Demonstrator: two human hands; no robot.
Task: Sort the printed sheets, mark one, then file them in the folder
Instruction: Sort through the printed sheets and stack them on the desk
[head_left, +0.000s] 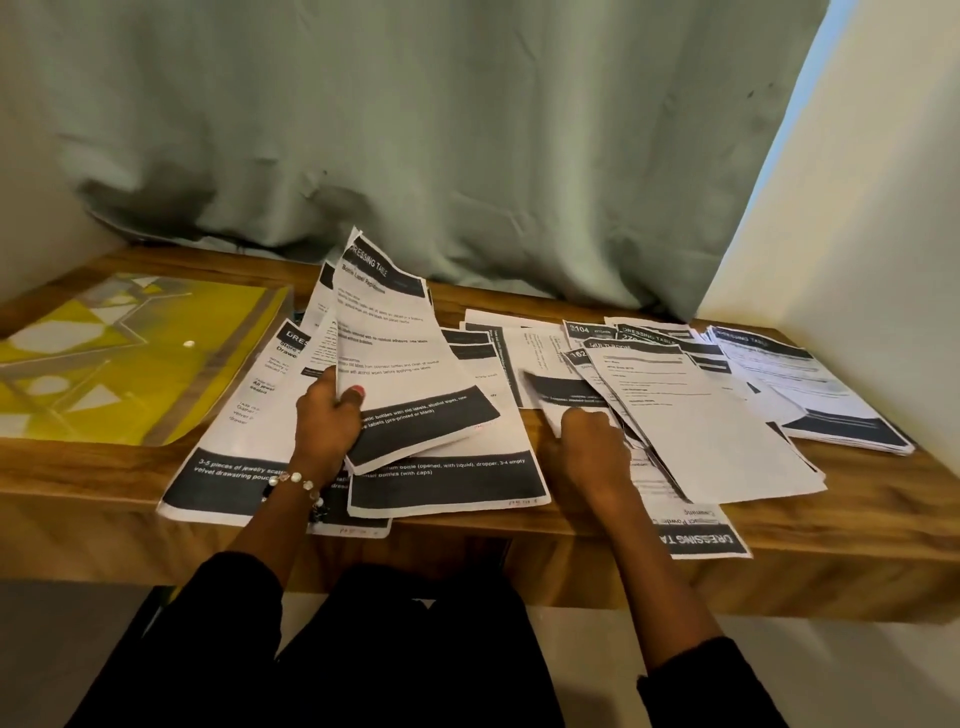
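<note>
Printed sheets with dark header and footer bands cover the wooden shelf-desk (93, 483). My left hand (327, 415) grips a small raised stack of sheets (395, 353), thumb on the top page headed "DRESSING TABLE". My right hand (587, 447) pinches the near end of a blurred sheet (558, 392) in the loose middle pile. More sheets lie flat under the left hand (249, 467) and a squared stack (810, 384) sits at the far right. A yellow plastic folder (119, 364) with a white snap lies shut at the left.
A grey-green curtain (441, 130) hangs behind the desk. A white wall (872, 208) bounds the right side. One sheet (711, 540) overhangs the desk's front edge. My dark-clothed lap is below the desk.
</note>
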